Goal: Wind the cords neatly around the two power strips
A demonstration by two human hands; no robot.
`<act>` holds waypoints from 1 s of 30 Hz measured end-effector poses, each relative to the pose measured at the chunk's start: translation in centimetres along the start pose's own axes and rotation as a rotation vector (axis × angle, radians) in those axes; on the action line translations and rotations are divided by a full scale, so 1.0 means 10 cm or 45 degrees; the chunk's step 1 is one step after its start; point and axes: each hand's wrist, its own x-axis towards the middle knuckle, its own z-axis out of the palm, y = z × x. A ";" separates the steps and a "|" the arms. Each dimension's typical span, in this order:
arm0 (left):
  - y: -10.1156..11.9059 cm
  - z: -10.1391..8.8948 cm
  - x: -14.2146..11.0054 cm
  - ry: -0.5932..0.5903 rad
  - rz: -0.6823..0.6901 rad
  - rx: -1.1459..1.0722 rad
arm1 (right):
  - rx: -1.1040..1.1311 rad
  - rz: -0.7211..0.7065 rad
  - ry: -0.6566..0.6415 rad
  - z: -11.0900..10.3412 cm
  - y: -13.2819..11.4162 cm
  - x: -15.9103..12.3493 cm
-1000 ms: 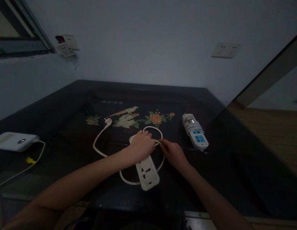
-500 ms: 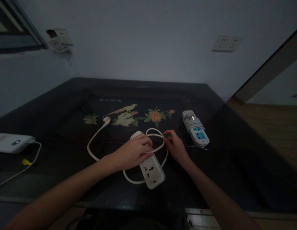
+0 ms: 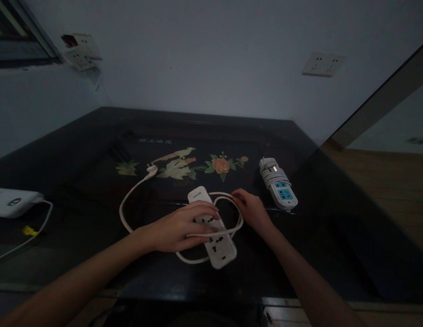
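A white power strip [image 3: 228, 255] lies slantwise on the dark table in front of me, its sockets facing up. My left hand [image 3: 184, 225] is over its middle, covering some sockets, and the white power cord [image 3: 241, 218] runs between the thumb and fingers. To the right of the strip, my right hand [image 3: 248, 206] pinches the same cord at the top of a loop. The cord's far end bears a white plug [image 3: 151, 170], lying on the table at the left.
Another power strip [image 3: 282, 193], with blue sockets and a grey cord wrapped round it, lies at the right. At the left edge is a white device [image 3: 18, 203] with a cable and yellow tag [image 3: 30, 230]. Wall sockets [image 3: 322, 63] are behind the table [image 3: 184, 118].
The cord loop has come lower and lies across the strip and to its right. My left hand has shifted slightly down and left, uncovering the strip's far end. My right hand moved slightly down.
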 end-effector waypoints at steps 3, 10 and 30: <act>-0.06 0.00 -0.07 -0.007 -0.031 0.033 | -0.043 0.014 -0.034 -0.05 -0.02 -0.02; -0.10 0.07 -0.32 0.179 -0.328 -0.161 | -0.138 0.075 -0.088 -0.11 -0.08 -0.04; -0.15 0.20 -0.41 1.132 -0.825 -1.120 | -0.610 0.207 -0.166 -0.14 -0.17 -0.13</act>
